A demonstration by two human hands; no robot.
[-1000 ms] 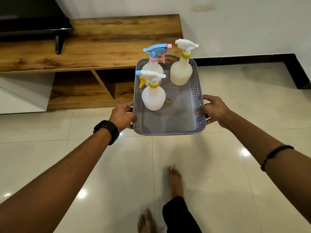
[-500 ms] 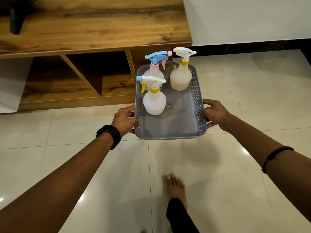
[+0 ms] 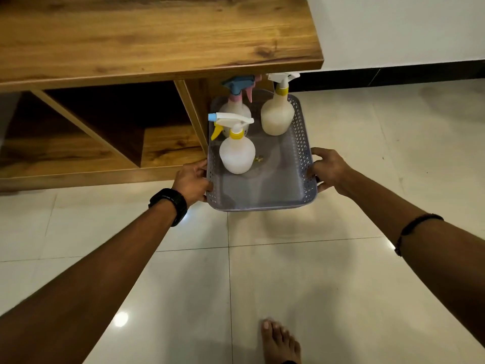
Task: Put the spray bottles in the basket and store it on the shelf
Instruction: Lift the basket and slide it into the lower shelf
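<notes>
All three spray bottles [image 3: 237, 153] already stand in the grey basket [image 3: 301, 164], which my left hand [image 3: 191, 179] and right hand [image 3: 329, 168] grip at centre frame, half under the wooden shelf [image 3: 168, 145], not yet stored.

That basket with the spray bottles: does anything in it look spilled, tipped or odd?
Nothing looks spilled. All three spray bottles stand upright in the grey basket, which both hands hold level. The one oddity is a small yellowish scrap on the basket floor beside the nearest bottle; what it is cannot be told.
</notes>
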